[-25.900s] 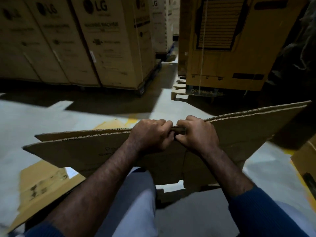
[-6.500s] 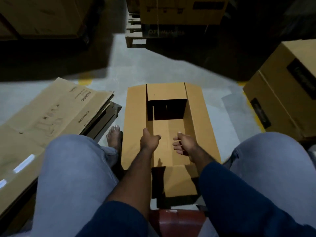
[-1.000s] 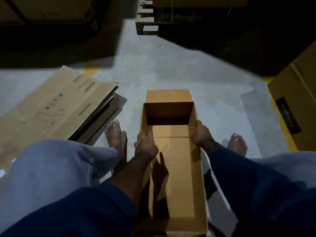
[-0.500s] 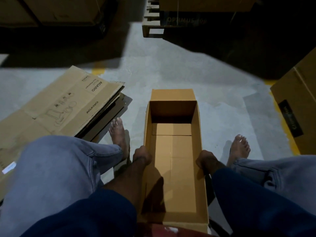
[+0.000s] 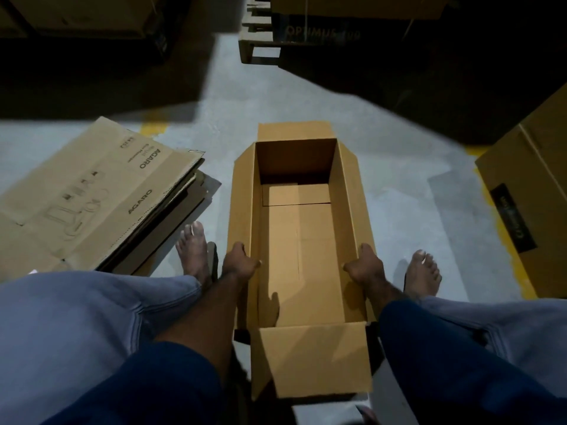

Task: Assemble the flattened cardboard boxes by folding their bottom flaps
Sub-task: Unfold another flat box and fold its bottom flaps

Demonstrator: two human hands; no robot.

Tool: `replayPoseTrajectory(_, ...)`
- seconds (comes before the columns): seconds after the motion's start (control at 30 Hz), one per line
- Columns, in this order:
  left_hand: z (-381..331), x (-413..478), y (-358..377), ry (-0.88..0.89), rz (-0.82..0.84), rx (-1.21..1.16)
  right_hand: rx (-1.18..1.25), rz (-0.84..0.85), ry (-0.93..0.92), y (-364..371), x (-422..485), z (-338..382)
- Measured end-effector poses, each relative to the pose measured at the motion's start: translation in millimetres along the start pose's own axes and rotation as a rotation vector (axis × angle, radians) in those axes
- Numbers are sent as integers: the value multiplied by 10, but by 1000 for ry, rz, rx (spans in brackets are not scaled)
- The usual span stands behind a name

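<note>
A long brown cardboard box (image 5: 299, 250) stands open-topped on the concrete floor between my feet, its bottom flaps folded flat inside. My left hand (image 5: 239, 265) grips the left long wall, thumb inside and fingers outside. On the opposite long wall my right hand (image 5: 366, 266) holds on the same way. The top flaps splay outward, and the near end flap (image 5: 316, 357) tilts toward me. A stack of flattened boxes (image 5: 98, 197) printed AGARO lies on the floor to the left.
My bare feet (image 5: 193, 250) (image 5: 422, 276) rest on either side of the box. A closed carton (image 5: 527, 204) stands at the right. A wooden pallet (image 5: 257, 44) with large cartons sits ahead in shadow. Yellow floor lines (image 5: 512, 259) run near the right carton.
Both hands have come out of the box interior and slid back along the side walls toward me. The top flaps have spread outward and the near end flap has come into view.
</note>
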State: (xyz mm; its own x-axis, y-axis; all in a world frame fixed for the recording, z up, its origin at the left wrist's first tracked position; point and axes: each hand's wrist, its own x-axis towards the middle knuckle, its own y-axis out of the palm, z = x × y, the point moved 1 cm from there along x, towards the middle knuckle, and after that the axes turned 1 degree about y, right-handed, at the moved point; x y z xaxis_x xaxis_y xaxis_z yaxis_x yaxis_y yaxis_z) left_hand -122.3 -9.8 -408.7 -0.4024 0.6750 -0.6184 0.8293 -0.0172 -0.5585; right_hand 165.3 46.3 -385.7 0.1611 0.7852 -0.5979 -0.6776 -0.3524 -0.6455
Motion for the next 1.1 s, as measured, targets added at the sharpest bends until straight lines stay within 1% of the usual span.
replayPoseTrajectory(0.1,339,-145,212,-145,52,99,-57,17,125,181,-127,-258)
replayPoseTrajectory(0.13,448,-185,278,-184,78,182,-76,15,163,231,-175,-331)
replayPoseTrajectory(0.2,573,-317,362,-183,124,349,-117,-5,198,313,-219,-459)
replayPoseTrajectory(0.23,601,-348,387,-179,119,392,-140,-16,199,338,-233,-497)
replayPoseTrajectory(0.27,568,-418,385,-179,124,376,-158,-27,191,350,-248,-500)
replayPoseTrajectory(0.4,412,-370,324,-129,27,229,-144,-147,99,305,-253,-340)
replayPoseTrajectory(0.43,373,-294,285,-95,-9,214,-117,-184,77,269,-233,-252)
replayPoseTrajectory(0.5,325,-159,220,-70,-65,81,0,-232,20,197,-185,-39)
replayPoseTrajectory(0.57,221,-99,169,-38,-89,-139,155,-210,-60,164,-107,153)
replayPoseTrajectory(0.63,90,-101,121,-31,-113,-313,231,-125,-82,184,5,289)
replayPoseTrajectory(0.7,21,-91,101,-46,-85,-352,190,-70,-13,259,97,339)
replayPoseTrajectory(0.73,24,-80,108,-64,-56,-363,114,-99,17,304,106,352)
replayPoseTrajectory(0.77,29,-88,118,-70,-29,-386,11,-169,14,346,77,368)
replayPoseTrajectory(0.8,46,-103,127,-92,-19,-417,-86,-258,-31,392,-4,392)
replayPoseTrajectory(0.83,66,-116,129,-107,-31,-466,-163,-340,-125,454,-103,433)
replayPoseTrajectory(0.87,83,-134,124,-132,-45,-521,-194,-374,-238,528,-222,501)
replayPoseTrajectory(0.9,74,-161,110,-162,-58,-576,-185,-335,-335,625,-325,581)
replayPoseTrajectory(0.93,73,-165,105,-190,-51,-643,-162,-242,-390,721,-430,676)
replayPoseTrajectory(1.0,68,-188,83,-223,-5,-759,-194,-27,-398,946,-571,831)
replayPoseTrajectory(1.03,52,-215,63,-229,18,-789,-245,32,-402,1041,-622,889)
replayPoseTrajectory(1.1,51,-229,57,-235,65,-784,-353,78,-427,1197,-717,965)
